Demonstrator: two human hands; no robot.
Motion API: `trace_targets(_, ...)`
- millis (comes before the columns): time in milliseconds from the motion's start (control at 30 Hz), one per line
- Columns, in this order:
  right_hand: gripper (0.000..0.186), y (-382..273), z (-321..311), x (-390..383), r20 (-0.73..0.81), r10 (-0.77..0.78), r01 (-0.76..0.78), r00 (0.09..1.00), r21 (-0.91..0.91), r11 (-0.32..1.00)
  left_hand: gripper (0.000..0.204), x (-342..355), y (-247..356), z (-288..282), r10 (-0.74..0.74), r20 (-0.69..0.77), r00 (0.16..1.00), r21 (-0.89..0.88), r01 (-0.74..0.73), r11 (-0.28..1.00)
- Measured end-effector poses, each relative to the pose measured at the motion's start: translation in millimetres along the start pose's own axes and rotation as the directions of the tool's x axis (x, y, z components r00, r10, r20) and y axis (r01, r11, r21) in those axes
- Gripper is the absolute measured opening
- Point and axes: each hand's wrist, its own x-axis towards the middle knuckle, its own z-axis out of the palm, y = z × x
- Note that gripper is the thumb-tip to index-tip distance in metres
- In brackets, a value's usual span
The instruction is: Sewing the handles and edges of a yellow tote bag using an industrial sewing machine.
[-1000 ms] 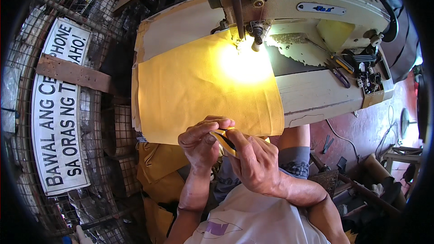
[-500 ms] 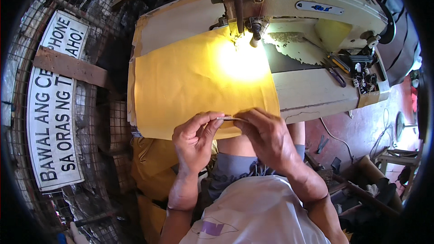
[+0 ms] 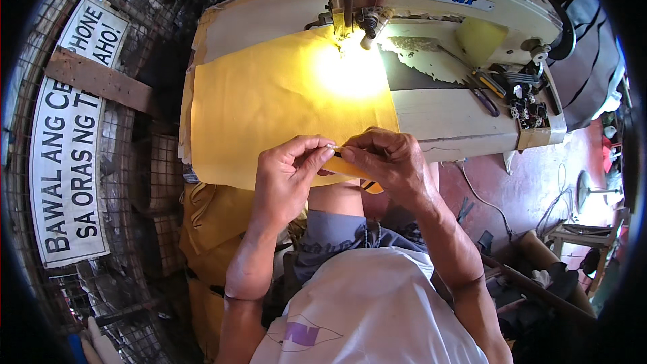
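A large yellow sheet [image 3: 263, 101], smooth like leather or vinyl, lies across the sewing machine's bed, its far edge near the needle area. At its near edge, my left hand [image 3: 286, 172] pinches a thin, pale-and-dark piece of edge between thumb and forefinger. My right hand [image 3: 391, 162] pinches the same spot from the other side, fingertips almost touching the left's. Below the right fingers, a yellow flap with a dark stripe hangs over my lap. Whether this flap belongs to the sheet cannot be made out. The sewing machine's [image 3: 438, 0] lamp glares over the needle area.
A screwdriver, scissors [image 3: 485, 102] and small metal parts [image 3: 529, 109] lie at the table's right end. More yellow material [image 3: 212, 229] hangs below on the left. A wire grid with a white sign [image 3: 71, 141] stands at left; a fan [image 3: 585, 191] stands at far right.
My hands have drawn closer together at the edge and shifted slightly upward in view. The yellow flap with its dark stripe now shows under my right hand. The whole view has shifted slightly.
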Motion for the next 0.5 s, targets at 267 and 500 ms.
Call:
trace_targets(267, 0.022, 0, -7, 1, -0.075, 0.005, -0.017, 0.997, -0.164, 0.986, 0.019, 3, -6, 3, -0.008, 0.105, 0.994, 0.079, -0.001, 0.997)
trace_targets(500, 0.025, 5, -20, 5, -0.014, -0.016, 0.014, 1.000, -0.122, 0.992, 0.034, 7, -6, 3, 0.055, 0.218, 0.974, 0.008, -0.058, 0.998)
